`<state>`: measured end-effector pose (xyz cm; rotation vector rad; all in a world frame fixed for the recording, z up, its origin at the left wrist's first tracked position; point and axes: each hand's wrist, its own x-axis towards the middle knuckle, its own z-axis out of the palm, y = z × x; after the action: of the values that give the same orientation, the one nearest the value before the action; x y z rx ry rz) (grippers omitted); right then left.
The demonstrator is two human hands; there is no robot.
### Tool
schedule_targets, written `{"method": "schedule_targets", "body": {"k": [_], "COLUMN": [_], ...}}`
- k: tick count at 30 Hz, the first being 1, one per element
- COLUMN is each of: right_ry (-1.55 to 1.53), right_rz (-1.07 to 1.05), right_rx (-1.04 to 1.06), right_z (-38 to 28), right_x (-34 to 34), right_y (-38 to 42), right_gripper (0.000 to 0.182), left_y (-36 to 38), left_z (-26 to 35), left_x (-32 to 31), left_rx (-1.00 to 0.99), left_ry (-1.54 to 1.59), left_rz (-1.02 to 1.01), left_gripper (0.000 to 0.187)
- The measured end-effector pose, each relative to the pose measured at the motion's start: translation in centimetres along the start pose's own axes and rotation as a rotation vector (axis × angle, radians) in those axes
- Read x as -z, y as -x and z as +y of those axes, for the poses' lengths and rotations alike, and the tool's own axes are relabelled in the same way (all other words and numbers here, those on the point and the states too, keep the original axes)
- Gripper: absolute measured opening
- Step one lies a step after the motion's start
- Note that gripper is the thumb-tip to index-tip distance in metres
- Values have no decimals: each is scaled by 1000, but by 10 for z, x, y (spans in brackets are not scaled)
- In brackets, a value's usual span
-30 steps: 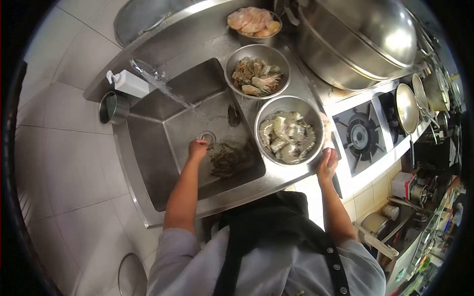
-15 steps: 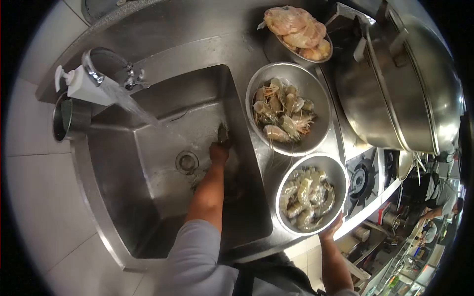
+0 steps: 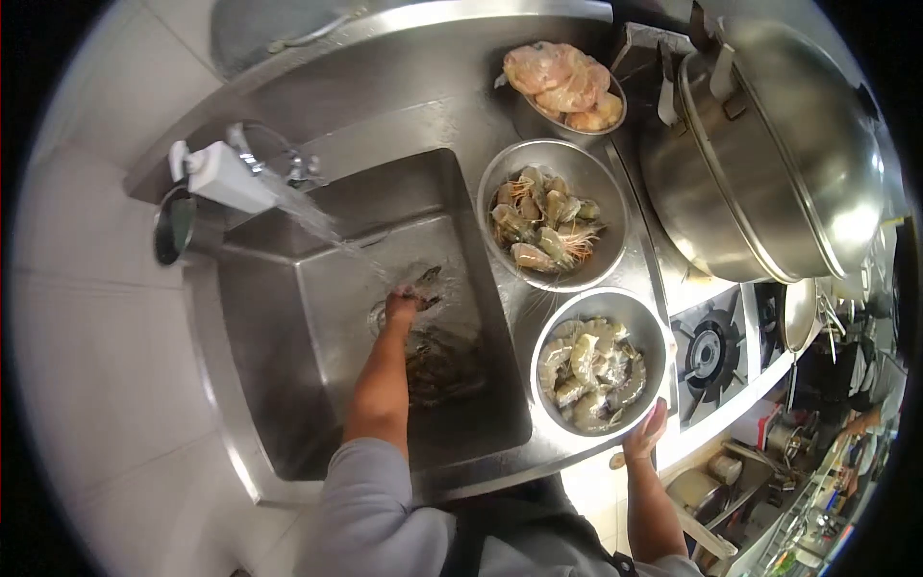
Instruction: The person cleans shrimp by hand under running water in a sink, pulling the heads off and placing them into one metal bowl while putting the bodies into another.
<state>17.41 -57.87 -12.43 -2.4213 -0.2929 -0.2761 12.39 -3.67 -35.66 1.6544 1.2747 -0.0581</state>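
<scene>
In the sink [image 3: 274, 385], my left hand [image 3: 402, 306] is closed around a dark shrimp [image 3: 426, 281] near the stream of running water. Close to my left wrist, a pile of shrimp [image 3: 444, 370] lies on the sink floor in shadow. My right hand [image 3: 646, 433] grips the near right rim of a steel bowl [image 3: 540, 385] on the counter. Grey peeled-looking or headless shrimp [image 3: 588, 370] fill that bowl. Beyond it, a second steel bowl [image 3: 606, 183] holds shrimp heads [image 3: 543, 221] with orange legs and long feelers.
A tap [image 3: 303, 168] runs into the sink beside a white pump bottle [image 3: 231, 178]. Bagged raw meat [image 3: 562, 77] sits in a container at the back. A large steel pot [image 3: 769, 163] and a gas burner [image 3: 710, 354] stand to the right. Another person [image 3: 860, 385] is farther off.
My left hand has moved from the sink's right side toward the water stream, with the shrimp. My right hand stays at the bowl's rim. The view has shifted slightly.
</scene>
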Motion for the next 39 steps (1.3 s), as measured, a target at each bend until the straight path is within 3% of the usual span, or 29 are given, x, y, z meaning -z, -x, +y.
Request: {"method": "schedule_targets", "body": {"k": [1,2,4,5,7,8,10,11,13,15,16,18,21,26,30,31,35,36,39], "right_ry": [-127,-583,-497,-513,-413,-491,-218,-204,-125,-97,-105,-159,-237,-293,-372,-373,-313,-312,-241], "right_rz": [41,148,206,207,16,-111,-245,-243,-467,-460,-453,-842,-864,-727,-519,-514,-556,-582,-557], "right_rx": [-208,-453,-327,-317,64,149,594,805,893,1045,1049,814,906,895,720,715,444,365,482], "right_z": [-22,-13,-78,-110,-179,-228,-295,-319,-351,-360,-373,-398,-426,-436,-434,-435,-435,-435,-424], "right_x": [4,4,36,47,58,54,25,-6,-71,-147,-163,-185,-192,-219,-231,-235,-240,-238,-248], "right_y": [-8,-8,-32,-45,-66,-76,-92,-96,-99,-100,-103,-113,-129,-136,-125,-122,-112,-110,-106], "right_gripper": [22,21,22,22,15,9,19,27,42,43,43,39,33,26,23,23,23,23,22], "left_y": [1,26,96,100,115,121,144,154,188,215,218,209,221,185,163,164,172,175,171], "left_z": [-6,17,88,81,89,94,116,126,157,182,188,188,205,210,211,215,224,226,223], "left_x": [15,40,87,92,109,115,130,139,161,185,194,212,234,234,212,207,197,197,194], "left_rx": [-5,-13,37,-178,-267,-349,-383,-446,-502,-577,-650,-681,-689,-737,-737,-700,-588,-572,-565], "left_ry": [149,145,15,-52,-127,-204,-282,-203,-30,-3,25,77,121,267,139,163,94,-48,-262], "left_rz": [56,77,-89,-16,-68,-132,-136,-233,-373,-319,-272,-217,-94,-4,270,384,367,406,440], "left_gripper": [51,51,46,34,35,37,33,32,31,31,32,31,30,28,27,27,31,31,33]}}
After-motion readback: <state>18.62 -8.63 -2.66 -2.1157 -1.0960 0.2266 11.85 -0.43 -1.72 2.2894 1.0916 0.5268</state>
